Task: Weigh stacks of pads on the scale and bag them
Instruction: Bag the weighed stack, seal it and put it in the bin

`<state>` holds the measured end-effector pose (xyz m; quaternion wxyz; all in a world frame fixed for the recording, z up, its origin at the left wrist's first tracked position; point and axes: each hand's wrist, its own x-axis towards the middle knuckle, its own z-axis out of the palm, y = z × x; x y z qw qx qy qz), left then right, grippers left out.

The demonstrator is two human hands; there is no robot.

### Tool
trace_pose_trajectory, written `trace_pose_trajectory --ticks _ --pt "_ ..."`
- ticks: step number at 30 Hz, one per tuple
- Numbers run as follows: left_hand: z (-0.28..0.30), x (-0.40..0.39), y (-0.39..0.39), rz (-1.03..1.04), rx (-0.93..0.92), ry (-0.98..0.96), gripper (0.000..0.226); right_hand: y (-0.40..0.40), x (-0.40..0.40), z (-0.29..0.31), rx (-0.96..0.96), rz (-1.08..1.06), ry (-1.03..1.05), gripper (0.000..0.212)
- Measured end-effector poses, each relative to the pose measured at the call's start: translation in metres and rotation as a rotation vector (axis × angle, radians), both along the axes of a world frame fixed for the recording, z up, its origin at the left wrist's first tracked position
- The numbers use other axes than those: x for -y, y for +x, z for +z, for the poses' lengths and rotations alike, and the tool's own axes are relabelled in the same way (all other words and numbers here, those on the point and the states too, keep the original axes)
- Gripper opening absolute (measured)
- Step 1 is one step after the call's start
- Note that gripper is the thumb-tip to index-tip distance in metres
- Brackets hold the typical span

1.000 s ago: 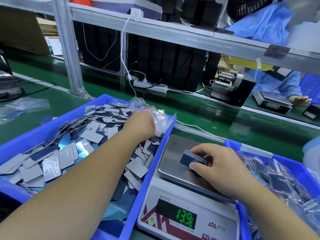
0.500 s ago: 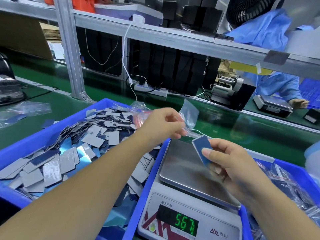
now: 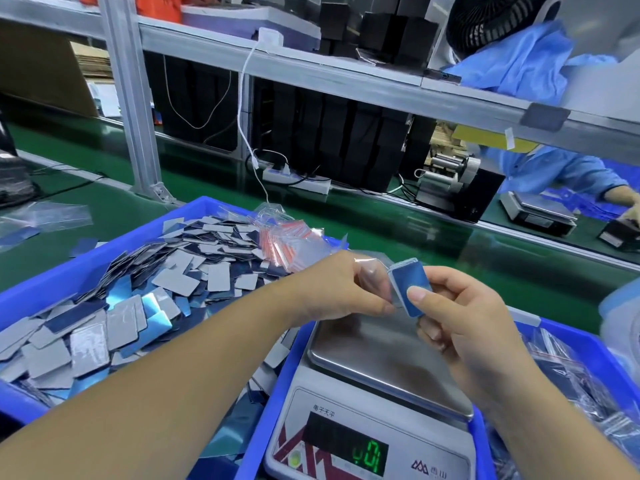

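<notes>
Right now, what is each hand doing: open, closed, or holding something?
Left hand: pinches a clear bag.
Right hand: grips the stack of pads.

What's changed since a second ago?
The right hand lifted the stack off the scale. The left hand left the bin, took a bag and met the stack. Both bins and the scale stayed put.

Both hands (image 3: 346,289) (image 3: 460,323) raised, fingers pinched
</notes>
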<state>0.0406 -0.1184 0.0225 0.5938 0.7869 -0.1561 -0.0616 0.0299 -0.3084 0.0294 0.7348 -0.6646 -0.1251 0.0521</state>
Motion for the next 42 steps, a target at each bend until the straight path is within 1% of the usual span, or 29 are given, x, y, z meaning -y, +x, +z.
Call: trace_pose_trajectory --ticks 3,7,9,12,16,18,20,23,26,29,30,33,35,37,41,42 --pt "0.000 -0.002 0.000 -0.061 -0.017 -0.010 0.011 0.000 0.002 0.001 0.041 0.010 -0.042 0.017" --pt "0.002 -0.002 -0.002 -0.110 -0.008 -0.017 0.024 0.000 0.004 0.001 0.045 0.017 -0.078 0.015" --pt "0.002 -0.005 -0.001 -0.060 -0.012 -0.010 0.026 0.001 0.003 0.001 0.047 -0.001 -0.103 0.014" --pt "0.002 -0.012 0.002 0.047 -0.004 -0.009 0.019 0.005 0.005 -0.001 0.041 -0.063 -0.136 0.013" --pt "0.001 -0.011 0.005 0.103 0.050 -0.135 0.031 0.009 0.007 -0.004 0.033 -0.100 -0.159 0.012" --pt "0.000 -0.011 0.007 0.139 0.054 -0.155 0.032 0.010 0.007 -0.005 0.037 -0.099 -0.159 0.012" --pt "-0.002 -0.012 0.008 0.123 0.043 -0.163 0.029 0.009 0.007 -0.006 0.043 -0.089 -0.158 0.013" --pt "-0.002 -0.012 0.007 0.051 -0.001 -0.159 0.010 0.009 0.008 -0.006 0.043 -0.075 -0.158 0.014" --pt "-0.004 -0.011 0.007 0.072 -0.022 -0.123 0.014 0.009 0.007 -0.007 0.052 -0.055 -0.177 0.014" --pt "-0.002 -0.010 0.007 0.101 -0.019 -0.145 0.010 0.008 0.005 -0.007 0.071 -0.032 -0.199 0.019" --pt "-0.002 -0.010 0.007 0.118 -0.013 -0.148 0.016 0.007 0.005 -0.007 0.074 -0.029 -0.207 0.020" --pt "0.000 -0.009 0.008 0.179 0.034 -0.125 0.042 0.006 0.004 -0.007 0.088 -0.023 -0.217 0.019" --pt "0.000 -0.009 0.009 0.226 0.045 -0.162 0.049 0.004 0.004 -0.007 0.094 -0.026 -0.214 0.020" --pt "-0.002 -0.009 0.009 0.222 0.027 -0.203 0.046 0.003 0.003 -0.006 0.096 -0.032 -0.219 0.020" --pt "-0.003 -0.006 0.008 0.125 -0.040 -0.232 0.026 0.002 0.002 -0.005 0.097 -0.046 -0.214 0.018" --pt "-0.003 -0.005 0.008 0.096 -0.060 -0.246 0.026 0.002 0.002 -0.005 0.106 -0.046 -0.217 0.020"
